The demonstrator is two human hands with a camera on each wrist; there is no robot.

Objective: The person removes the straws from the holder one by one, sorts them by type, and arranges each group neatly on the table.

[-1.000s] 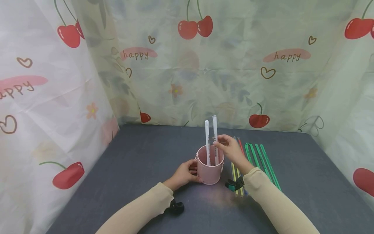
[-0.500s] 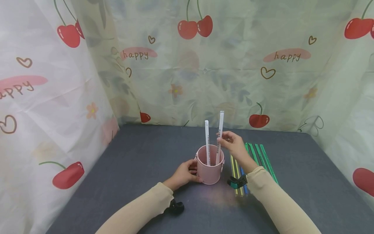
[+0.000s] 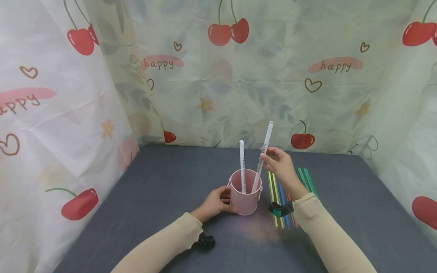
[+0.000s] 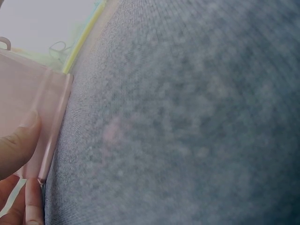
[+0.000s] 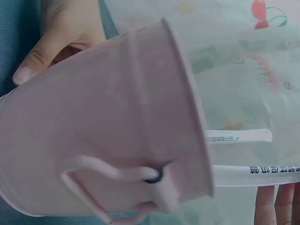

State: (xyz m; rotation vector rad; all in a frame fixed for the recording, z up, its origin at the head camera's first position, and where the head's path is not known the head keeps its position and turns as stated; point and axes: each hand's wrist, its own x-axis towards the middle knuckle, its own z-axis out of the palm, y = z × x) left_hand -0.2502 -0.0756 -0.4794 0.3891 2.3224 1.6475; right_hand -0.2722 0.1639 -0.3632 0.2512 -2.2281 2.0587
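A small pink bucket (image 3: 246,206) stands upright on the dark table. My left hand (image 3: 212,204) grips its left side low down, thumb in front and fingers behind, and in the left wrist view the thumb (image 4: 21,143) lies against the wall. With thumb and fingers my right hand (image 3: 281,167) pinches a white paper-wrapped straw (image 3: 268,137) above the rim. This straw leans right, its lower end inside the bucket. Another white wrapped straw (image 3: 242,157) stands nearly upright in the bucket. Printing shows on both wrappers, and a wire handle (image 5: 89,161) hangs on the bucket's side.
Right of the bucket, partly beneath the right forearm, lie yellow straws (image 3: 275,201), a blue straw (image 3: 283,199) and a red one. Green wrapped straws (image 3: 308,180) lie farther right. A cherry-printed curtain (image 3: 239,94) rises behind the table and at both sides.
My right hand has moved up and to the right, raising the straw partly and tipping its top rightward. The bucket, the left hand and the other white straw have stayed put.
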